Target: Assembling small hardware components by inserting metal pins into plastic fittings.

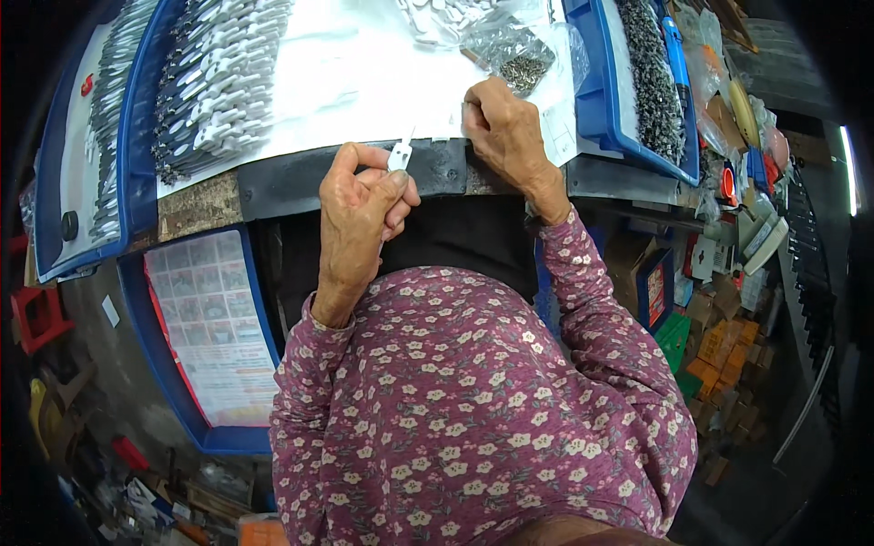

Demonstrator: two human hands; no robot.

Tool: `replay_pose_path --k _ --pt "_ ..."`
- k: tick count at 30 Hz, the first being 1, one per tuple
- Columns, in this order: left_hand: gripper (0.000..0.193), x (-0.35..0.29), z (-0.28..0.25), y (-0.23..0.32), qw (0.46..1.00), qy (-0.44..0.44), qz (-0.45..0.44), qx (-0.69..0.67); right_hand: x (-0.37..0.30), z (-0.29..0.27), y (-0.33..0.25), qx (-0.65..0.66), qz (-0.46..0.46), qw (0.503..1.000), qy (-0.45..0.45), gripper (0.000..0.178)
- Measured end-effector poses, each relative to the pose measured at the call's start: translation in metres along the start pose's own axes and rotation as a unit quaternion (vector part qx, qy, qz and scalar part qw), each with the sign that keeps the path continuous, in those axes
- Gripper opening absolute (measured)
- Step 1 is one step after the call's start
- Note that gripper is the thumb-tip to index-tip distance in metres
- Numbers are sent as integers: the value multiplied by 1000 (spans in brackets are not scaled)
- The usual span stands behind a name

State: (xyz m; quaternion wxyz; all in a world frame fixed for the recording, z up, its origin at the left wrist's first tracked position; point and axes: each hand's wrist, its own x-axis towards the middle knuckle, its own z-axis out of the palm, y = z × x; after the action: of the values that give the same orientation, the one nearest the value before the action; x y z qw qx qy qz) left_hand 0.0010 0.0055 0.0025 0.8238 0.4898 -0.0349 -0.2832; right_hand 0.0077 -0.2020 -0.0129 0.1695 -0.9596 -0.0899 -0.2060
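My left hand (357, 196) is closed, with thumb and fingers pinching a small white plastic piece (399, 156). This piece has dark holes and a thin prong pointing away from me. It is held just over the near edge of the white-covered worktop (319, 96). To its right, my right hand (506, 129) rests near the same edge with its fingers curled together; whatever they hold, if anything, is hidden. Just beyond that hand lies a clear plastic bag (521, 73) of small brass-coloured metal parts. Many similar white pieces (238, 86) are stacked in rows at the left.
A blue tray (135, 136) borders the stacks on the left. Another blue tray (619, 136) with small dark metal parts stands at the right. More loose white pieces (437, 18) lie at the back. Below left is a blue bin (238, 439) with a printed sheet.
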Motion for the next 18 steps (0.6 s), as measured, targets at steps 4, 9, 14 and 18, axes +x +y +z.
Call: replay_pose_path --k 4,9,14,18 --pt "10 1 0 0 1000 0 -2 5 -2 -6 -2 83 65 994 -16 6" --pt "10 3 2 -1 1000 2 1 14 -4 -11 0 137 101 985 -35 8" --pt "10 6 2 -1 1000 4 4 26 -8 -15 -4 191 140 971 -25 8" --pt "11 7 2 -4 1000 -4 8 26 -4 -21 -16 211 156 965 -5 6"
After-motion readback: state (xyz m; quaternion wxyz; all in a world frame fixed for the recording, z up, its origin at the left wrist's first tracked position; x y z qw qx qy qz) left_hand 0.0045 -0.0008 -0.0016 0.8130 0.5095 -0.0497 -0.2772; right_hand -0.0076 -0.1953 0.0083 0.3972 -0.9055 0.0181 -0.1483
